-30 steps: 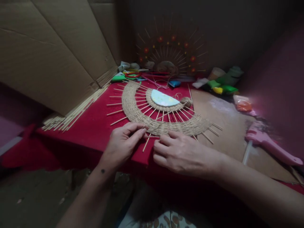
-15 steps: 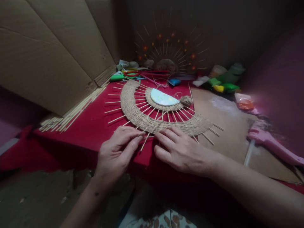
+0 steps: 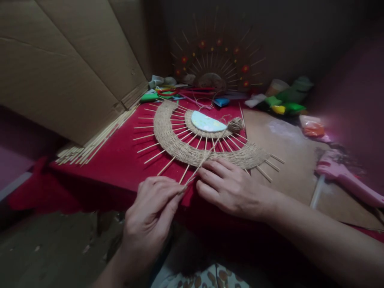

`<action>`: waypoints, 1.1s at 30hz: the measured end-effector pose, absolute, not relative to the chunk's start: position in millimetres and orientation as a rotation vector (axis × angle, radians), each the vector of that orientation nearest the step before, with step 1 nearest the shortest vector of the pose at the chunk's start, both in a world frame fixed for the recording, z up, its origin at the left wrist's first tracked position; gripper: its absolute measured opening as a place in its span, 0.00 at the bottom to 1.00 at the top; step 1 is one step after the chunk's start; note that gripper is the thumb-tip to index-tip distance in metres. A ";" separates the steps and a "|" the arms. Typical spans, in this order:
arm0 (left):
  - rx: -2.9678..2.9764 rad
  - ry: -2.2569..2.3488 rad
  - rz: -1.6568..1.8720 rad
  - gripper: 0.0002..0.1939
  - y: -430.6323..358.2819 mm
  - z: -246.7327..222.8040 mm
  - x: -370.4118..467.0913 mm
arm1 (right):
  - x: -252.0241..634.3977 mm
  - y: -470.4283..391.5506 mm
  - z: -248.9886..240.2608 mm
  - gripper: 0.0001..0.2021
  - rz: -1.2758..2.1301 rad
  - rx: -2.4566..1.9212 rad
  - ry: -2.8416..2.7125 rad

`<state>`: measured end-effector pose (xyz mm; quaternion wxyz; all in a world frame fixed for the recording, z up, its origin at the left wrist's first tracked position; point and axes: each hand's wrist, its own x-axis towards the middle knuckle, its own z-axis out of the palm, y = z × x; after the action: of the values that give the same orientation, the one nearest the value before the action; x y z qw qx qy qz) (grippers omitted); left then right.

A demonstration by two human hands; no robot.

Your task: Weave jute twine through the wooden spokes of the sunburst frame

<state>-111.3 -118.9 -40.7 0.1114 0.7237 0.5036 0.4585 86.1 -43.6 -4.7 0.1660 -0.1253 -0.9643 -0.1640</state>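
Observation:
A half-round woven piece (image 3: 177, 146) of jute twine and thin sticks lies on the red cloth, its sticks fanning outward. A pale blue half-disc (image 3: 208, 121) sits at its centre, with a small ball of twine (image 3: 235, 125) beside it. My left hand (image 3: 153, 212) pinches a length of twine (image 3: 196, 170) below the woven band, and the strand runs taut up across the band toward the centre. My right hand (image 3: 229, 186) rests on the lower edge of the band, fingers bent; its fingertips are partly hidden, and what they grip is unclear.
A bundle of sticks (image 3: 90, 148) lies at left beside a large cardboard sheet (image 3: 69, 60). Scissors (image 3: 167, 92) and coloured packets lie behind. At right, a pink glue gun (image 3: 345, 176) rests on flat cardboard (image 3: 288, 160). A finished-looking fan (image 3: 214, 60) leans at the back.
My left hand has drawn down toward me, away from the sticks, pulling the twine into a taut line. My right hand has stayed almost in place on the band.

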 end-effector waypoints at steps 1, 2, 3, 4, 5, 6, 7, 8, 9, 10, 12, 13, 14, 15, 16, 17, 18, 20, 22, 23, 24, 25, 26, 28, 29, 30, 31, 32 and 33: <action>2.109 1.488 1.363 0.11 -120.3 -41.8 -111.2 | 86.5 -43.7 -4.3 0.12 -0.463 -0.358 -2.741; 2.087 1.505 1.377 0.12 -121.7 -42.8 -111.2 | 86.8 -43.8 -4.0 0.13 -0.459 -0.359 -2.739; 2.062 1.531 1.393 0.12 -122.9 -43.6 -111.3 | 87.1 -43.8 -3.9 0.13 -0.456 -0.356 -2.738; 2.037 1.563 1.412 0.12 -123.8 -44.2 -111.6 | 87.3 -43.8 -3.9 0.13 -0.453 -0.352 -2.736; 2.016 1.598 1.434 0.11 -124.2 -44.4 -112.1 | 87.4 -43.8 -3.9 0.12 -0.453 -0.348 -2.733; 2.002 1.635 1.454 0.10 -124.0 -44.3 -112.8 | 87.4 -43.9 -4.0 0.12 -0.453 -0.343 -2.730; 2.006 1.673 1.474 0.09 -123.0 -43.8 -113.7 | 87.4 -43.9 -4.0 0.12 -0.454 -0.340 -2.727; 2.031 1.709 1.488 0.09 -121.1 -43.0 -115.0 | 87.3 -44.0 -3.9 0.12 -0.456 -0.340 -2.726; 2.079 1.743 1.494 0.09 -118.4 -42.0 -116.7 | 87.3 -44.1 -3.6 0.13 -0.460 -0.342 -2.725; 2.146 1.776 1.487 0.09 -114.8 -40.8 -118.7 | 87.3 -44.3 -3.1 0.13 -0.463 -0.344 -2.725; 2.300 1.840 1.445 0.10 -105.2 -37.5 -123.6 | 87.7 -44.7 -2.1 0.14 -0.466 -0.345 -2.722; 2.362 1.866 1.408 0.09 -99.4 -35.5 -126.3 | 88.1 -44.9 -1.8 0.14 -0.465 -0.342 -2.720; 2.407 1.888 1.374 0.07 -93.2 -33.3 -128.7 | 88.5 -45.1 -1.6 0.14 -0.462 -0.335 -2.719; 2.426 1.910 1.344 0.05 -86.7 -30.9 -131.0 | 89.0 -45.0 -1.7 0.14 -0.459 -0.329 -2.719; 2.434 1.914 1.321 0.04 -80.2 -28.6 -133.0 | 89.4 -44.9 -2.0 0.14 -0.454 -0.325 -2.721; 2.426 1.922 1.317 0.04 -73.7 -26.5 -134.7 | 89.6 -44.6 -2.6 0.14 -0.448 -0.321 -2.726; 2.411 1.937 1.319 0.04 -67.4 -24.8 -136.3 | 89.7 -44.3 -3.2 0.14 -0.439 -0.320 -2.734; 2.365 1.961 1.311 0.04 -55.3 -23.1 -139.9 | 89.7 -43.5 -4.2 0.14 -0.411 -0.325 -2.758; 2.303 1.977 1.263 0.04 -44.0 -23.6 -144.9 | 89.7 -43.2 -4.4 0.14 -0.371 -0.334 -2.792; 2.265 1.983 1.229 0.05 -38.7 -24.3 -147.9 | 89.9 -43.2 -4.1 0.14 -0.349 -0.337 -2.810; 2.235 1.986 1.194 0.05 -33.8 -25.1 -151.1 | 90.2 -43.3 -3.6 0.14 -0.326 -0.343 -2.826; 2.206 1.983 1.166 0.06 -29.3 -25.7 -154.3 | 90.8 -43.4 -3.0 0.14 -0.304 -0.349 -2.841; 2.181 1.970 1.147 0.06 -25.4 -26.0 -157.3 | 91.5 -43.6 -2.2 0.14 -0.285 -0.356 -2.854; 2.156 1.925 1.110 0.07 -19.5 -25.7 -161.7 | 93.1 -43.8 -0.7 0.13 -0.258 -0.364 -2.870; 2.154 1.904 1.088 0.07 -17.6 -25.0 -162.9 | 94.0 -43.7 0.0 0.12 -0.251 -0.366 -2.873; 2.160 1.887 1.063 0.08 -16.5 -24.2 -163.3 | 95.0 -43.4 0.8 0.12 -0.247 -0.367 -2.872; 2.171 1.874 1.042 0.08 -16.1 -23.3 -162.8 | 96.1 -42.9 1.7 0.11 -0.247 -0.368 -2.864; 2.185 1.862 1.025 0.08 -16.4 -22.4 -161.6 | 97.3 -42.3 2.6 0.11 -0.248 -0.375 -2.856; 2.200 1.845 1.019 0.08 -17.2 -21.7 -159.7 | 98.7 -41.5 3.5 0.11 -0.251 -0.388 -2.847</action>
<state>-159.7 -17.2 -21.7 0.0472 0.7213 0.6048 0.3342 98.7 -41.5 3.5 0.1281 -0.1334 -0.9790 -0.0861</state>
